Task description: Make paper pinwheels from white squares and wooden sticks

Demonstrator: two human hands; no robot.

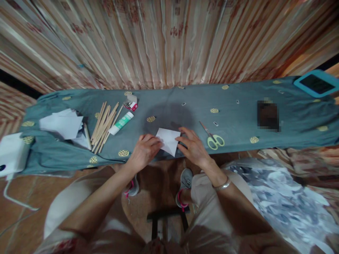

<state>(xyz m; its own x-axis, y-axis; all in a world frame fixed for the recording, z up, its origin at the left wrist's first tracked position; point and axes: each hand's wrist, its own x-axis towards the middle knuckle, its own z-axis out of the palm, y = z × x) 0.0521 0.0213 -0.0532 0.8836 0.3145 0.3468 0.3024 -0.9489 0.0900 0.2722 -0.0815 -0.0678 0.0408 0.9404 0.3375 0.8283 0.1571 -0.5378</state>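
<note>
Pleated, striped curtain [169,46] fills the far side, brown and cream with reddish motifs. Before it a long, narrow table under a grey-green cloth [238,121], creased at the left end, printed with yellow patches. Brown floor [156,192] below; right of the person's legs, a heap of grey-and-white patterned fabric [286,197]. Far right on the cloth, a blue-framed tablet [317,83], dark screen; at the left end, a white device [13,151] trailing a cable. Nearby, loose white sheets [62,123] overlap untidily, a pale rod [87,135] beside them. Bundle of thin wooden sticks [106,125] fans out between sheets and glue tube [121,123], the tube tilted against the sticks' right side. Left hand [144,150] pinches the left edge of a small white paper [168,139] at the table's near edge, mid-length; right hand [193,144], fingers loosely spread, meets its right edge, whether gripping cannot be told. Paper angular, faintly creased, one corner toward the person. Right of it, green-handled scissors [212,135], blades pointing away. A dark item farther right is pixelated. Smallest: red-and-white box [131,103], lid up, metallic bits inside.
</note>
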